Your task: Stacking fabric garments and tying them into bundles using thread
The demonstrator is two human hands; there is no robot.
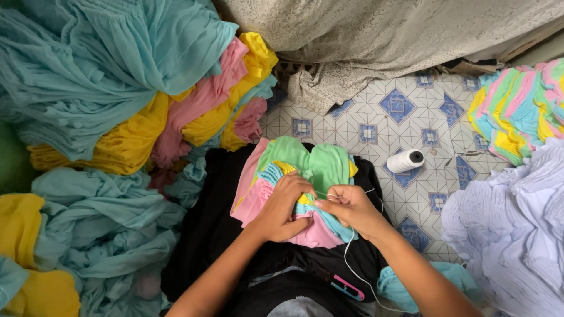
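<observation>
Stitching mid-frame: our left hand (282,208) clamps the pastel fabric bundle (305,176), right hand (346,206) pinches white thread (352,258); next pull needs steady tension.

Open blue-patterned tiled floor (376,126) lies ahead, interrupted only by a white thread spool (405,160). Heaped turquoise, yellow and pink fabric (117,88) blocks the left; white gathered cloth (511,229) blocks the right.

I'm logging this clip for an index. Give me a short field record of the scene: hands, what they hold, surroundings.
left hand: grips multicoloured fabric bundle on lap
right hand: pinches white thread at the bundle
floor: patterned tile floor, white thread spool lying on it
left side: teal, yellow, pink cloth pile
right side: white fabric heap
</observation>
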